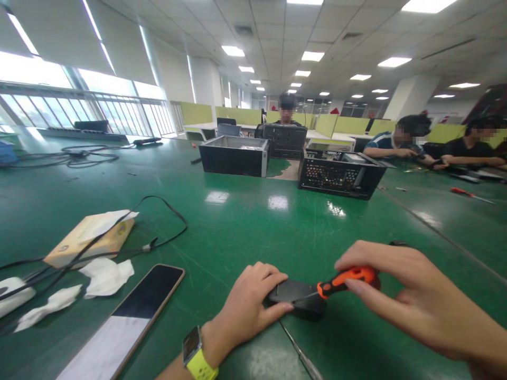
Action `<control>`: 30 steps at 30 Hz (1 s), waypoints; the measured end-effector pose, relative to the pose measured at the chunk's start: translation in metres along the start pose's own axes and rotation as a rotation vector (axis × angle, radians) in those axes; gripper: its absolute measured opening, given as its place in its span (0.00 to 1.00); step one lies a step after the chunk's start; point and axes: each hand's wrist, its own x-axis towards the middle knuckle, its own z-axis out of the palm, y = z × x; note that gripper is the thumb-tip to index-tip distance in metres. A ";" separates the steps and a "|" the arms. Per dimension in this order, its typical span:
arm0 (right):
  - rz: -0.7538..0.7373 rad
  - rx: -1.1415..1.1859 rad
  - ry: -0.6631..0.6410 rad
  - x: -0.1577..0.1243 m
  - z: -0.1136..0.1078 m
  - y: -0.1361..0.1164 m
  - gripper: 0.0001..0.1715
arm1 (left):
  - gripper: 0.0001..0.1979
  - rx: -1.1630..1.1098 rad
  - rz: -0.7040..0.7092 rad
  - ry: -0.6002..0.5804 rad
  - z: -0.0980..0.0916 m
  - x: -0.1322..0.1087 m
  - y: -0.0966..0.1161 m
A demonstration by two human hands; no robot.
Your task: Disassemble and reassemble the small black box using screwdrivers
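Note:
A small black box-like device (304,296) lies on the green table, its kind unclear. Around its left end are the fingers and thumb of my left hand (253,298), closed on it. An orange and black screwdriver (352,278) is pinched by the handle in my right hand (407,295), lying at a slant. Its thin shaft runs left over the top of the black device, close to my left thumb; whether the tip sits in a screw I cannot tell. Below the device lies a thin metal tool (299,352), partly out of view.
A phone (130,322), crumpled tissues (106,275), a tissue pack (95,237) and black cables (170,211) lie at left. Black metal cases (233,161) stand farther back. Another screwdriver (465,193) lies at right. Several people sit beyond, one behind a case (285,138).

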 end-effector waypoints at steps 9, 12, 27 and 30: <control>0.381 -0.098 0.404 -0.030 0.016 0.045 0.18 | 0.18 0.022 0.038 0.059 0.001 0.001 0.001; 0.514 -0.052 0.301 -0.059 0.041 0.075 0.20 | 0.17 0.047 0.032 0.077 0.001 0.000 0.004; 0.359 0.071 -0.521 -0.069 0.097 0.009 0.10 | 0.14 0.067 0.022 0.160 0.002 0.001 0.010; 0.362 0.191 -0.650 -0.070 0.105 0.002 0.10 | 0.14 0.069 0.018 0.156 0.002 0.000 0.010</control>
